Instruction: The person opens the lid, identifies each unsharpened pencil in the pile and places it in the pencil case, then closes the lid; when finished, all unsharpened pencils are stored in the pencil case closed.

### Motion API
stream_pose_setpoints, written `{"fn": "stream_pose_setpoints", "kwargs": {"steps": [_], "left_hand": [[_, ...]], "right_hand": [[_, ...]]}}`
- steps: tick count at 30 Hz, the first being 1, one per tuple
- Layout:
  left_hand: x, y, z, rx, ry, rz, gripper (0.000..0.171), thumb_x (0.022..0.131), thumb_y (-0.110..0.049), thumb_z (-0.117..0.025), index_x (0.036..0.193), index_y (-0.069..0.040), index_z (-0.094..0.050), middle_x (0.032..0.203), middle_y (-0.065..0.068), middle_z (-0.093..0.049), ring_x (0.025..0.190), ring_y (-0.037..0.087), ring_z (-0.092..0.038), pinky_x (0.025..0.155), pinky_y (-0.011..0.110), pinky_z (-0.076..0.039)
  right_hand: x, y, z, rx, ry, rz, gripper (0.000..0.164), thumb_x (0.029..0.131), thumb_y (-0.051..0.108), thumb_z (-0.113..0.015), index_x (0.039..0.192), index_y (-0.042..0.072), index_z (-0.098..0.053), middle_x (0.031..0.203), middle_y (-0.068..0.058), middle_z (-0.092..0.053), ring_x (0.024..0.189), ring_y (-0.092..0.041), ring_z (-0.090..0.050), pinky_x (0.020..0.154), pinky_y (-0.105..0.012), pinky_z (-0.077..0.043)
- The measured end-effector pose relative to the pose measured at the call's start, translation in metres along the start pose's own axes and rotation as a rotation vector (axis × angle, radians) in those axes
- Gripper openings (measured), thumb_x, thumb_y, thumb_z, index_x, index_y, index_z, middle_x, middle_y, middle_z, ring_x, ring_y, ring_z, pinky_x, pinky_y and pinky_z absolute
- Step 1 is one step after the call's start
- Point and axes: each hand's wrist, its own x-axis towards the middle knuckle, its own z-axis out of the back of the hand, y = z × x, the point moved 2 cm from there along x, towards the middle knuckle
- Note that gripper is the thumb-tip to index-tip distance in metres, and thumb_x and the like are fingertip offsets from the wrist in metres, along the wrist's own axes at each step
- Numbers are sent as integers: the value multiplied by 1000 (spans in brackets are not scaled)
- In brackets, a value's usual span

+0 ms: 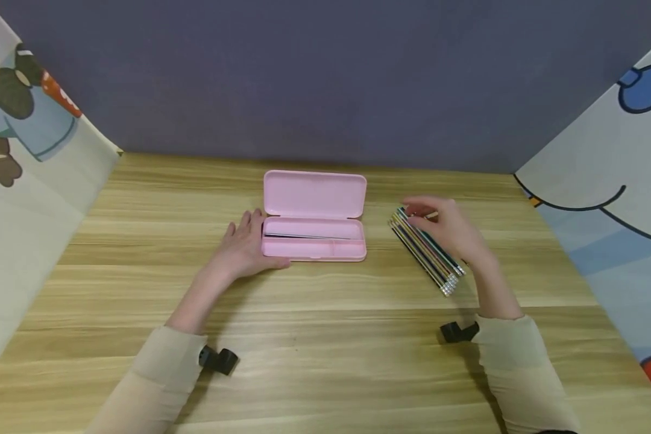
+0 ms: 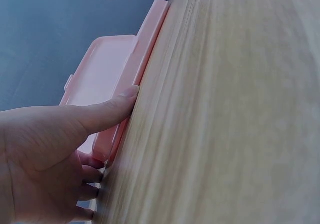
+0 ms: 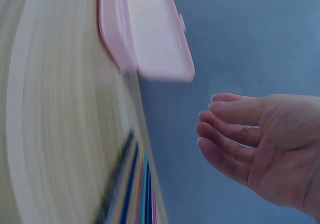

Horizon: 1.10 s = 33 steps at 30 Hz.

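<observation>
A pink pencil case (image 1: 314, 248) lies with its lid (image 1: 315, 194) raised at the back. One thin dark stick (image 1: 304, 235), like a pencil, lies lengthwise inside it. My left hand (image 1: 244, 248) rests at the case's left end, fingers extended along that end and thumb (image 2: 117, 109) against the front edge. To the right, a bundle of striped pencils (image 1: 425, 250) lies slanted on the table, eraser ends toward me. Over their far ends hovers my right hand (image 1: 446, 228), its fingers loosely bent; in the right wrist view nothing shows between thumb and fingers.
The wood-grain table (image 1: 314, 349) extends in front of the case and to both sides. A dark blue-grey panel (image 1: 325, 78) stands along its back edge. Printed cartoon panels rise at the left (image 1: 38, 150) and right (image 1: 602, 175). Both sleeves carry a black wrist camera.
</observation>
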Motion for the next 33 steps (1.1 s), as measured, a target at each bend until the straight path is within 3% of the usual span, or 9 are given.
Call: {"fn": "stream_pose_setpoints", "kwargs": {"steps": [2, 5, 7, 9, 13, 18, 27, 33], "left_hand": [[-1, 2, 1, -1, -4, 0, 118, 85, -57, -76, 163, 2, -10, 170, 30, -8, 160, 48, -4, 129, 67, -4], [-2, 3, 2, 0, -9, -1, 116, 85, -57, -76, 163, 1, -12, 170, 30, -10, 159, 49, -5, 128, 68, -5], [-2, 5, 2, 4, -9, 0, 115, 85, -58, -75, 162, 0, -13, 170, 30, -10, 159, 49, -5, 128, 68, -6], [-2, 5, 2, 6, -10, 0, 114, 85, -58, -75, 162, -1, -15, 170, 31, -10, 159, 50, -6, 128, 69, -6], [-2, 5, 2, 8, -6, 2, 112, 85, -58, -75, 162, -1, -16, 170, 31, -10, 159, 50, -6, 128, 68, -5], [-2, 4, 2, 9, -4, 1, 113, 86, -58, -75, 162, 0, -15, 170, 31, -9, 159, 50, -5, 129, 67, -5], [-2, 0, 3, 2, -4, -1, 111, 86, -56, -76, 162, -1, -16, 170, 31, -10, 159, 50, -5, 129, 67, -5], [0, -1, 1, 8, 11, 2, 112, 86, -57, -75, 163, -3, -15, 171, 30, -8, 160, 49, -4, 129, 67, -4]], "right_hand": [[-6, -16, 9, -13, -9, -18, 41, 101, 7, -64, 141, 10, -62, 122, -21, -73, 110, -36, -69, 90, -46, -59], [-12, -36, 17, -31, -2, -10, 42, 100, 9, -65, 142, 8, -61, 121, -23, -72, 107, -38, -71, 83, -27, -58], [-13, -46, 19, -31, 28, -15, 44, 99, 9, -66, 143, 6, -60, 122, -24, -71, 106, -40, -71, 77, -16, -55], [-15, -54, 19, -23, 79, -29, 48, 99, 9, -68, 145, 4, -57, 124, -25, -69, 108, -41, -70, 77, -13, -53], [-16, -64, 17, -12, 160, -68, 55, 97, 9, -71, 148, 3, -53, 128, -25, -67, 112, -42, -68, 83, -29, -58], [-14, -67, 14, -12, 196, -103, 62, 93, 8, -75, 149, 4, -51, 130, -24, -66, 114, -41, -67, 89, -46, -59], [-12, -72, 11, -14, 225, -162, 67, 91, 3, -75, 152, 8, -49, 133, -25, -64, 116, -40, -66, 90, -46, -60], [-14, -76, 9, -10, 232, -189, 68, 90, -2, -74, 152, 6, -49, 132, -27, -63, 112, -39, -68, 85, -35, -62]]}}
